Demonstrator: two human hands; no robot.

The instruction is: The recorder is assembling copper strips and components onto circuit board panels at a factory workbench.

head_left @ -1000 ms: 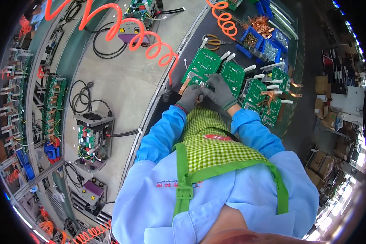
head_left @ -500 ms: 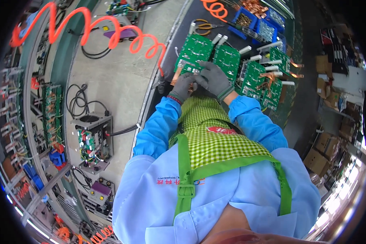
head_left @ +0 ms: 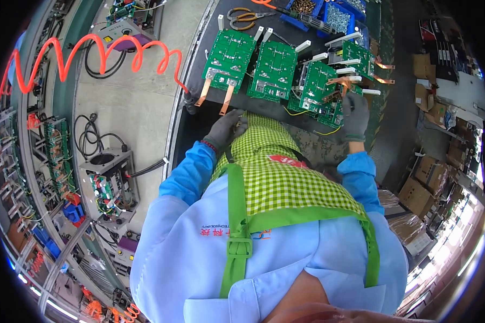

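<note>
My left hand (head_left: 227,127), in a grey glove, is at the bench's near edge with its fingers curled; what they hold, if anything, is hidden. Just beyond it lies a green circuit board (head_left: 230,54) with two copper strips (head_left: 227,100) sticking out toward me. At the right, my right hand (head_left: 355,117), gloved too, reaches to a small pile of copper strips (head_left: 339,83) on another green board (head_left: 318,81). Its fingers look slightly apart, close against the pile. Between the hands sits a further green board (head_left: 274,70) with white posts at its far edge.
Pliers with orange handles (head_left: 243,19) lie beyond the boards. Blue bins (head_left: 339,20) of small metal parts stand at the far right, with a power screwdriver (head_left: 313,21) beside them. A coiled orange hose (head_left: 102,46) stretches across the left. Yellow wires (head_left: 328,132) hang off the near edge.
My right hand has left the leftmost board and moved right to the copper strip pile. My left hand has drawn back toward me, uncovering two strips on that board. The view has shifted.
</note>
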